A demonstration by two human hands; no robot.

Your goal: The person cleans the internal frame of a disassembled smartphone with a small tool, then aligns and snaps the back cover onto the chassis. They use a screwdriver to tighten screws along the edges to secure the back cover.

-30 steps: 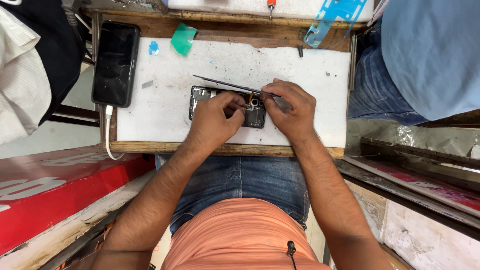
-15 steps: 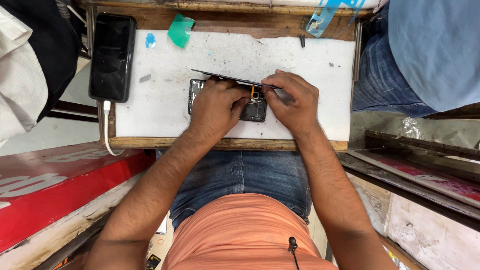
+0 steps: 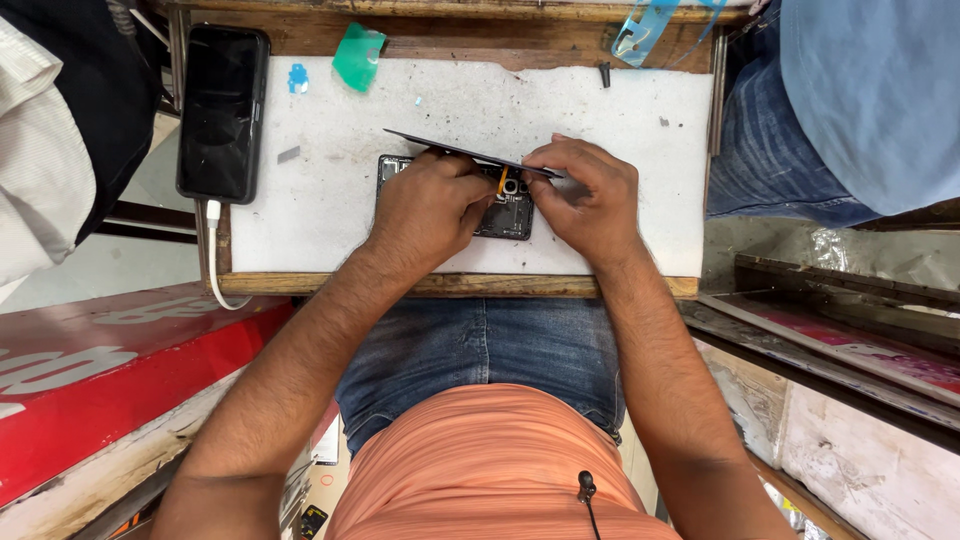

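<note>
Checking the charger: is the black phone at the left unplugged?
No. A white cable is plugged into the bottom end of the black phone lying left of the white mat.

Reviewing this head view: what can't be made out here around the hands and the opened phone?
- Opened phone: mostly covered by the left hand and right hand; its parts are too small to tell.
- Thin dark panel: its right end is hidden under the right fingers.
- Each hand's grip: fingertips are tucked under, out of sight.
- Blue strip: cut off by the top edge.
- Second phone: screen dark.
</note>
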